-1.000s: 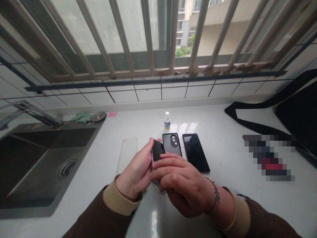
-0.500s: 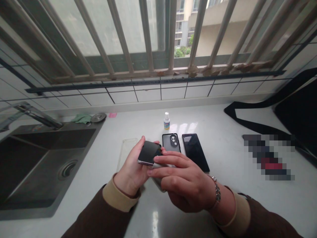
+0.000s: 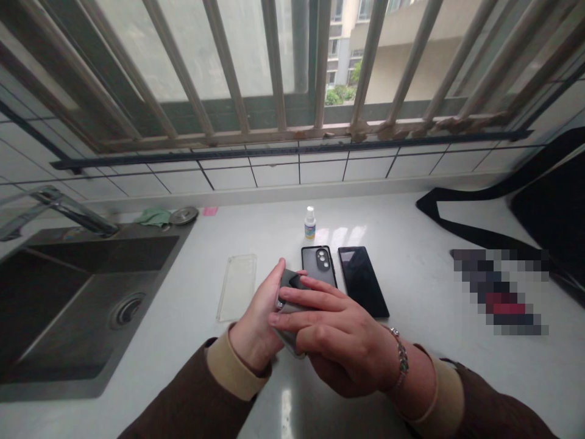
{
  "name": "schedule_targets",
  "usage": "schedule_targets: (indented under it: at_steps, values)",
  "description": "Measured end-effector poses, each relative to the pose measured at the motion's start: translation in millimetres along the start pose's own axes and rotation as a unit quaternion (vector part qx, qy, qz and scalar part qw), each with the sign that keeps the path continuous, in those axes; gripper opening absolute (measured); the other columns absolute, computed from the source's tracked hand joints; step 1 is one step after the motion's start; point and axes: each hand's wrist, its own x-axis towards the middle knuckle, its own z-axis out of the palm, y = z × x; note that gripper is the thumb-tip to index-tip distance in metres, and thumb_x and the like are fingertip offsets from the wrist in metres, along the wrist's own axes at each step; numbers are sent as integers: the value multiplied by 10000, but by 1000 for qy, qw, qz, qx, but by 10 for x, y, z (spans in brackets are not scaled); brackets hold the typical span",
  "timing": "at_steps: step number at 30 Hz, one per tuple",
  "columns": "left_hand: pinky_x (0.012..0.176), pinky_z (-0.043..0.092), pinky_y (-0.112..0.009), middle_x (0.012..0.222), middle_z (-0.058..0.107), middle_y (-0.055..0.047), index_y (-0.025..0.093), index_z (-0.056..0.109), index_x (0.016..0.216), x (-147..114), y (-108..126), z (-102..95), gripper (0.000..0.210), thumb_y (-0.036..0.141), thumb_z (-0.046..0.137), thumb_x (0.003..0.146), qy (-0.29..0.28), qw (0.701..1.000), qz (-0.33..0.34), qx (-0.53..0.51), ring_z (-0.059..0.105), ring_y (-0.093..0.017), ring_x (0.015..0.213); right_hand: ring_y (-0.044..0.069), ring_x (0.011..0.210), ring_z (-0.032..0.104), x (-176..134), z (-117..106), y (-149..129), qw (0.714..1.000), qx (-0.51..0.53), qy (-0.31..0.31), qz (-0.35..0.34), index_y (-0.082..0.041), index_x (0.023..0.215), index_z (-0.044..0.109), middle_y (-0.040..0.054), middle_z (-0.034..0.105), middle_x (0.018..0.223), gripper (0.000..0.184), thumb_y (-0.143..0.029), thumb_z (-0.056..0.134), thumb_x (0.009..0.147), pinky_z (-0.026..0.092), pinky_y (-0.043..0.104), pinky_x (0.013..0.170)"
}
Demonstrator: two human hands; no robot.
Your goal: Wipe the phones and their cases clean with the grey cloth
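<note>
My left hand (image 3: 256, 317) grips a phone (image 3: 287, 279) from its left side, the thumb along the edge and the dark face partly showing. My right hand (image 3: 342, 332) lies over it, fingers closed around a flat, smooth grey thing (image 3: 289, 342) with a rounded lower end. Its kind is hard to tell, as the fingers hide most of it. Just beyond the hands lies a black-rimmed phone case (image 3: 315, 263) with camera holes. Beside that is a black phone or small tablet (image 3: 363, 281). A clear phone case (image 3: 236, 286) rests left of my left hand.
A small white spray bottle (image 3: 310, 224) stands near the wall. The steel sink (image 3: 103, 360) with its tap (image 3: 80, 213) is on the left. A green cloth (image 3: 154, 217) and a drain cover (image 3: 184, 215) lie behind it. A black strap (image 3: 466, 194) and a blurred-out item are on the right.
My left hand and the phone have shifted right, under my right hand's fingers, covering more of the phone. More of the clear case shows. My right hand has hardly moved.
</note>
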Motion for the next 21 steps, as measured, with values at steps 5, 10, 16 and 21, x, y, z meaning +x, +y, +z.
schedule_targets:
  at_steps: [5,10,16,21]
  values:
    - [585,604,-277,724,750,-121,97,752,918,-54,86,-16,514,488,477,1109,-2,998,56,-14,741,-205,631,242,1512,568,-1,-22,10,999,17,23,17,-262,1102,594,35,826,1277,284,-70,526,904,370,532,1343]
    - [719,661,-391,932,795,-237,39,778,1043,-89,184,-48,528,466,470,1093,-39,994,102,10,794,-302,810,254,1463,619,2,-71,26,997,24,64,39,-250,1082,604,46,844,1161,326,-37,518,851,429,530,1306]
    - [648,644,-356,861,772,-198,77,739,996,-112,185,5,475,440,453,1109,-32,989,141,-8,771,-269,738,286,1462,599,-19,-42,-6,993,33,94,62,-262,1066,598,35,834,1151,323,-30,531,852,397,592,1301]
    - [712,673,-410,783,716,-93,152,663,987,-83,227,30,469,547,446,1116,21,961,275,-10,739,-229,689,241,1016,709,-80,-16,11,959,75,214,171,-242,1007,626,35,693,887,222,-101,455,992,546,546,1105]
